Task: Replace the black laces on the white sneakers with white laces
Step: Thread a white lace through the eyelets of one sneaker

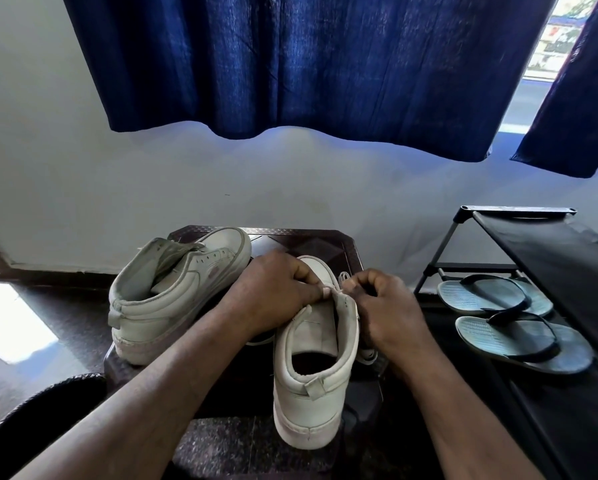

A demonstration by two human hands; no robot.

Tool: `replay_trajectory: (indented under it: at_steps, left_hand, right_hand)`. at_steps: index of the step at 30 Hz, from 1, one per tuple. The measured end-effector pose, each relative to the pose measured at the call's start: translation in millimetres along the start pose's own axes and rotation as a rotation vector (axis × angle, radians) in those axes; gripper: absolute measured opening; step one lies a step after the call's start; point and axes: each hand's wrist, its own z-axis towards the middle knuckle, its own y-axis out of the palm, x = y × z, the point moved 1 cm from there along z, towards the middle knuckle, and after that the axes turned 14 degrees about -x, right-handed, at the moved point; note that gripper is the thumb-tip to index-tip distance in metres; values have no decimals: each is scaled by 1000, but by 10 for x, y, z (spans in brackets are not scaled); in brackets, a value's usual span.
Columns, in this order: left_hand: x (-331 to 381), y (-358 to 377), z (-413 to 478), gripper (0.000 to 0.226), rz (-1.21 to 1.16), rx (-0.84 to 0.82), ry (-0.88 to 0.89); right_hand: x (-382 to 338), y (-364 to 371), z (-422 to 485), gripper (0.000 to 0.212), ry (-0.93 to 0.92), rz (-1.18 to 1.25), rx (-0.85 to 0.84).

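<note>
White lace (339, 285) is pinched between your two hands at the centre of the frame, just above the upper eyelets of the near sneaker (316, 368). Your left hand (273, 292) is closed, thumb and forefinger nipping the lace at the edge of the tongue. Your right hand (387, 313) is curled closed against the sneaker's right side, fingertips meeting the same lace; more loops of it show just beyond your fingers. That sneaker stands heel toward you on a dark patterned stool (321, 244), its toe hidden behind your hands. The second sneaker (172, 299) lies tilted at centre left on the same stool, its visible eyelets unlaced, close beside your left wrist. At right of the frame, a black shoe rack (547, 258) carries a pair of blue-grey flip-flops (512, 317). Blue curtains (308, 64) hang across the upper frame.
</note>
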Motion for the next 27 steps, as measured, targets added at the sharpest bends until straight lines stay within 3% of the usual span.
replay_trajectory:
  at_steps: [6,10,12,19,23,25,27]
  left_hand:
    - [-16,14,9,14,7,8,0]
    - [-22,15,11,13,33,15,4]
    - [-17,14,10,13,40,18,5]
    - [-27,27,11,14,5,19,4]
    - [-30,32,1,15,0,23,2]
    - [-32,30,-5,15,-1,20,4]
    - [-33,30,-6,15,-3,19,7]
  right_hand:
    - [19,-230,17,19,22,-265,290]
    - [5,-84,-19,12,-209,-273,88]
    - [4,-44,-17,11,-241,-275,8]
    - [4,-18,6,16,-178,-265,-50]
    - [47,-153,12,18,-8,-541,136]
    - [61,-278,7,17,99,-557,183]
    - [66,-313,0,17,78,-496,154]
